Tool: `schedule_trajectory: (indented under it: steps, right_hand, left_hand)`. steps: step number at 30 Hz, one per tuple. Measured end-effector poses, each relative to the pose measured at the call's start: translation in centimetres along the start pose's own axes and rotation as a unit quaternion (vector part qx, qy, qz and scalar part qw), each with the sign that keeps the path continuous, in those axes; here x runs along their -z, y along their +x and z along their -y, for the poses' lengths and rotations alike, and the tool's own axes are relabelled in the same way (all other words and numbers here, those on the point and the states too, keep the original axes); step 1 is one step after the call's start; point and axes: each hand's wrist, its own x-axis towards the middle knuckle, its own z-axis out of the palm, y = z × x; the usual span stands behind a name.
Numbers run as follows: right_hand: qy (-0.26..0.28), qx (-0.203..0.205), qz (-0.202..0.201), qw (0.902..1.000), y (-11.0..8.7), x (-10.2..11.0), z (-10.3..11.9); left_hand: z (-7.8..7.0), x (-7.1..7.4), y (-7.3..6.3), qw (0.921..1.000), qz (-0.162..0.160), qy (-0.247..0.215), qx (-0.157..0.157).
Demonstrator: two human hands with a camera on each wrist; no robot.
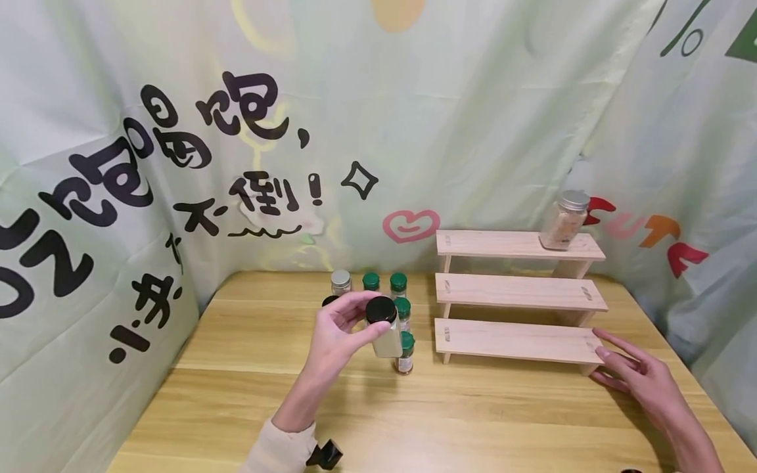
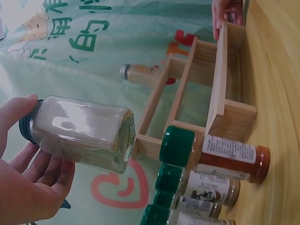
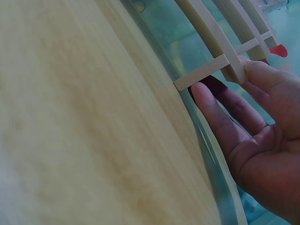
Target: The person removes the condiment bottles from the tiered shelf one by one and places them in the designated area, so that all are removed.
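Note:
My left hand holds a square glass spice jar by its black lid, raised above the table; pale contents show through the glass. In the left wrist view the jar lies tilted across the picture, thumb and fingers around its lid. At the right, my right hand grips the right end of the lowest step of a three-tier wooden rack. The right wrist view shows that hand's fingers at the step's end and its leg. A silver-lidded jar stands on the top step.
Several green-lidded spice bottles stand left of the rack, partly behind the held jar. Behind the left hand are a silver-lidded jar and a black lid. A printed curtain hangs around the wooden table.

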Motion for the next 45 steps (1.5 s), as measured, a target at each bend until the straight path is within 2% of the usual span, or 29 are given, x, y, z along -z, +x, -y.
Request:
schedule_trajectory:
  steps: [5,12,29,40,45]
  right_hand:
    - [0.004,0.0,-0.004,1.0,0.1,0.1,0.1]
    - [0.003,0.001,-0.001,1.0,0.0,0.2,0.2]
    - [0.006,0.005,0.011,0.9999,0.0,0.1,0.1]
    - [0.003,0.004,0.013,0.9999,0.1,0.0,0.0]
    - [0.008,0.002,0.012,0.9999,0.1,0.1,0.0]
  left_hand:
    - [0.1,0.7,-0.1,1.0,0.005,0.006,0.005]
    - [0.9,1.8,-0.5,0.999,0.003,0.032,0.031]
    - [4.0,3.8,-1.6,0.9966,-0.002,0.048,0.067]
    - [6.0,3.7,-2.1,0.9935,-0.003,0.056,0.1]
    - [6.6,3.5,-2.2,0.993,0.001,0.056,0.104]
